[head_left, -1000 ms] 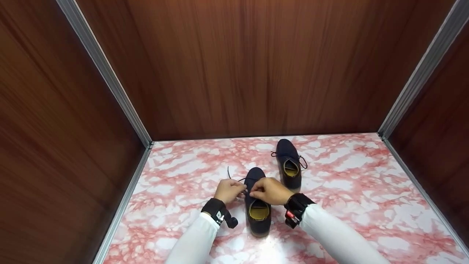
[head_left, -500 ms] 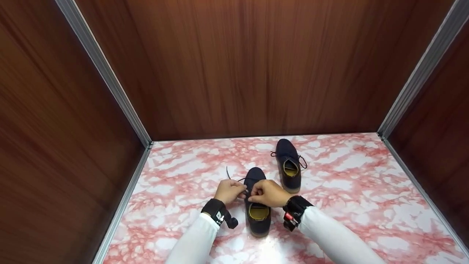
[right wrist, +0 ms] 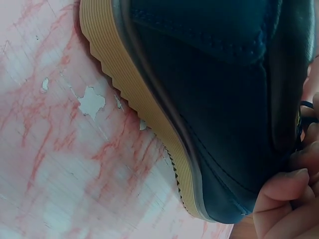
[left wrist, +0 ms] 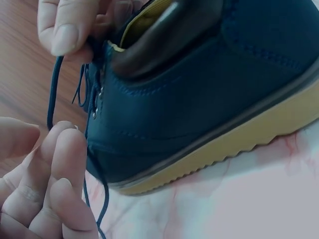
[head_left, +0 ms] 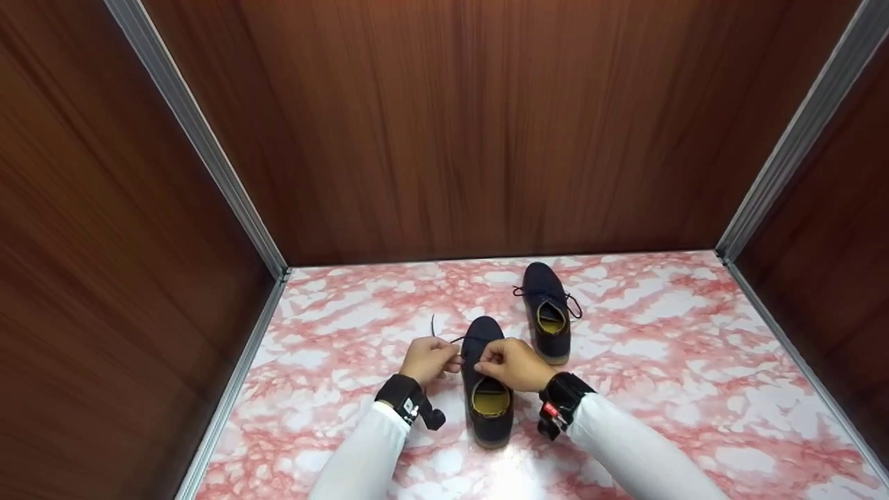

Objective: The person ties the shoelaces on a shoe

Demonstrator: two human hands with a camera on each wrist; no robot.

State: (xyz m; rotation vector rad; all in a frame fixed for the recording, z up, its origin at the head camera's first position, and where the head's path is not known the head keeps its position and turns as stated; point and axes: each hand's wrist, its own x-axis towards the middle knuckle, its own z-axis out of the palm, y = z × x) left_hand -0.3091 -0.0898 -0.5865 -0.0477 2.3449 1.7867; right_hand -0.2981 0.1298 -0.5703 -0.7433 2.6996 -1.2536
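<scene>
A dark navy lace-up shoe (head_left: 492,432) with a yellow lining stands on the floor, toe pointing away. My left hand (head_left: 428,362) is at the shoe's left side and pinches a dark shoelace (left wrist: 52,94) between its fingertips. The lace runs up from there to my right hand (head_left: 517,364), whose thumb and forefinger pinch it over the lacing, just in front of the opening. In the right wrist view, curled fingers (right wrist: 284,196) show beside the shoe's upper. Part of the lacing is hidden behind the hands. A loose lace end (head_left: 433,325) sticks out beyond my left hand.
A matching shoe (head_left: 544,281) with its lace tied in a bow stands farther back on the right. The floor (head_left: 660,389) has a red-and-white marbled surface. Brown wood-grain panels (head_left: 486,139) enclose it at the back and both sides, joined by metal corner strips (head_left: 229,167).
My left hand has shifted slightly left, away from the shoe. My right hand dipped a little toward the opening and came back up. Both shoes stay where they were.
</scene>
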